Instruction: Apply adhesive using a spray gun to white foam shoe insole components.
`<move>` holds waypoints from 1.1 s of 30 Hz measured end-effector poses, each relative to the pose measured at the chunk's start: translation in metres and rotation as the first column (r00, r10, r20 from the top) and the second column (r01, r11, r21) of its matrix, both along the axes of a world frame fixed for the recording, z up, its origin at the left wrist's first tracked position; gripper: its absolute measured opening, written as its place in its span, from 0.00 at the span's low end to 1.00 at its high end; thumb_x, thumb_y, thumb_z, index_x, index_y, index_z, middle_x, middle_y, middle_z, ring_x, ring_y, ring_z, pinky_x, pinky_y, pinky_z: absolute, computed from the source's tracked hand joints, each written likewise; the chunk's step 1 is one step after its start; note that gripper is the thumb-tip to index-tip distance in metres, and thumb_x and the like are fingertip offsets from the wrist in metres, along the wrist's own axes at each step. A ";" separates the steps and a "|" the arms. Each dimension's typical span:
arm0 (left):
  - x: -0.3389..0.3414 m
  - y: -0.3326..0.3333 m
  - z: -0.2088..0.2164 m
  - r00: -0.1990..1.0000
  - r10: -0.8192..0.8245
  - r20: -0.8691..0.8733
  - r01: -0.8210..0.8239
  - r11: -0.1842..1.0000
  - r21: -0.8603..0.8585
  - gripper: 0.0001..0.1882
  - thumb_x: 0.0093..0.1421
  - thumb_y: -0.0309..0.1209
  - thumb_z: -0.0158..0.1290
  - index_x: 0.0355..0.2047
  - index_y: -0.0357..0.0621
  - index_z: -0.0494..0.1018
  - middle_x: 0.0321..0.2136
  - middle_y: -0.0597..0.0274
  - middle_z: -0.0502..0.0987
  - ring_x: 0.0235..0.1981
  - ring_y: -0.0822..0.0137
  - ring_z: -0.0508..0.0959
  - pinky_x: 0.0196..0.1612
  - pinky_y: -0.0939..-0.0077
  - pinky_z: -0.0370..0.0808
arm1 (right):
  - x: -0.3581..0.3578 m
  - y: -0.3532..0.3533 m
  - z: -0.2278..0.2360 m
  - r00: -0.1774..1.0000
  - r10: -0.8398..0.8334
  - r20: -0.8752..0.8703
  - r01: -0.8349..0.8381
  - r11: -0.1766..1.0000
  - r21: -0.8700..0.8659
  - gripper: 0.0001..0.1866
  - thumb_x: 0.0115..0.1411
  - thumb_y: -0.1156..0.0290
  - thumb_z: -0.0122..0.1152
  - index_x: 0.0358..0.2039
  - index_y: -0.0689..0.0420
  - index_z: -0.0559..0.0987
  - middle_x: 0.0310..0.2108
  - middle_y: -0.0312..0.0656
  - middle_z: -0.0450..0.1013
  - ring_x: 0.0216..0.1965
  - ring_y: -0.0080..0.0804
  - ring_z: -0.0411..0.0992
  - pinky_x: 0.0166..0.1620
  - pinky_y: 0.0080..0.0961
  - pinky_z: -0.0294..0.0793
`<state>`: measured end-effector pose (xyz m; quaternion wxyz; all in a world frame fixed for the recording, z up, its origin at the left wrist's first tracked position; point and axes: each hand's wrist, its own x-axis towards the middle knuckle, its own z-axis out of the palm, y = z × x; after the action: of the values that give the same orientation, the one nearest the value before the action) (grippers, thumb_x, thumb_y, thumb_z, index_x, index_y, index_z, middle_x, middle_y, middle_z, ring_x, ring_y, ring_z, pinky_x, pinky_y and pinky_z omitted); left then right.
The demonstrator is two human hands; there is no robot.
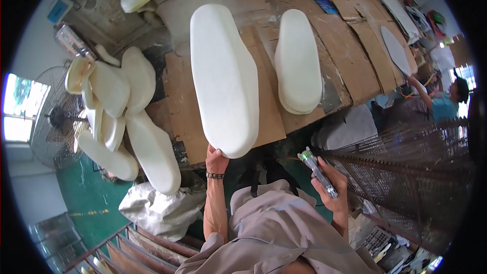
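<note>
A long cream foam insole (223,81) is held over the cardboard-covered table, its far end pointing away from me. My left hand (217,160) is closed on its near end, with the thumb on top and a bracelet at the wrist. My right hand (332,182) wraps round a slim grey hand tool (318,175) with a green part at its tip; its exact kind is unclear. The tool is apart from the insole, beyond the table's near edge. To the right of the held insole, a short stack of cream insoles (298,61) lies on the table.
A loose heap of cream insoles (109,91) spreads over the table's left end, near a standing fan (57,116). Cardboard sheets (350,45) cover the table. A rusty mesh rack (401,182) stands at my right. Farther right, another person (446,102) reaches toward the table.
</note>
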<state>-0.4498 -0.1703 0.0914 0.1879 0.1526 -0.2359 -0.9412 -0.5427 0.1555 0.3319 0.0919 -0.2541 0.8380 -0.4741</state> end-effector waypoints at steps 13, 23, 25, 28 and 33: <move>0.054 0.031 0.059 0.911 0.403 0.087 -0.394 0.913 -0.110 0.43 0.50 0.29 0.65 0.65 0.35 0.60 0.60 0.51 0.71 0.62 0.53 0.71 0.67 0.53 0.65 | -0.120 -0.134 -0.173 0.962 0.233 -0.144 -0.201 0.957 0.207 0.37 0.57 0.76 0.62 0.67 0.65 0.62 0.50 0.58 0.70 0.49 0.60 0.71 0.48 0.46 0.74; 0.112 0.074 0.058 0.780 0.606 0.155 -0.594 0.795 -0.120 0.47 0.47 0.26 0.64 0.67 0.35 0.57 0.62 0.53 0.69 0.64 0.55 0.69 0.67 0.59 0.65 | -0.158 -0.182 -0.313 0.744 0.621 -0.249 -0.342 0.673 0.656 0.39 0.60 0.69 0.60 0.67 0.72 0.57 0.74 0.59 0.41 0.75 0.58 0.37 0.63 0.56 0.63; 0.120 0.073 0.057 0.772 0.613 0.171 -0.596 0.790 -0.143 0.47 0.47 0.26 0.65 0.67 0.36 0.57 0.61 0.53 0.69 0.63 0.56 0.69 0.67 0.60 0.65 | -0.159 -0.184 -0.315 0.741 0.621 -0.256 -0.330 0.668 0.667 0.39 0.60 0.69 0.60 0.67 0.71 0.58 0.74 0.59 0.42 0.75 0.59 0.38 0.63 0.56 0.63; 0.123 0.064 0.051 0.789 0.568 0.233 -0.541 0.823 -0.173 0.47 0.45 0.29 0.66 0.66 0.36 0.59 0.60 0.54 0.70 0.62 0.57 0.69 0.66 0.62 0.65 | -0.167 -0.183 -0.323 0.788 0.546 -0.285 -0.240 0.697 0.675 0.38 0.58 0.69 0.61 0.66 0.71 0.60 0.74 0.58 0.43 0.74 0.61 0.40 0.63 0.56 0.63; 0.131 0.040 0.037 0.850 0.454 0.267 -0.431 0.891 -0.142 0.49 0.45 0.27 0.67 0.67 0.37 0.57 0.60 0.54 0.70 0.62 0.56 0.70 0.65 0.59 0.67 | -0.136 -0.187 -0.300 0.890 0.443 -0.107 -0.336 0.798 0.501 0.36 0.60 0.63 0.61 0.65 0.67 0.64 0.65 0.60 0.63 0.66 0.60 0.61 0.66 0.51 0.63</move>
<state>-0.3190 -0.1298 0.1281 0.3682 0.3330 -0.2555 -0.8296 -0.6790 -0.0311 0.0315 0.1540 -0.4424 0.8613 -0.1970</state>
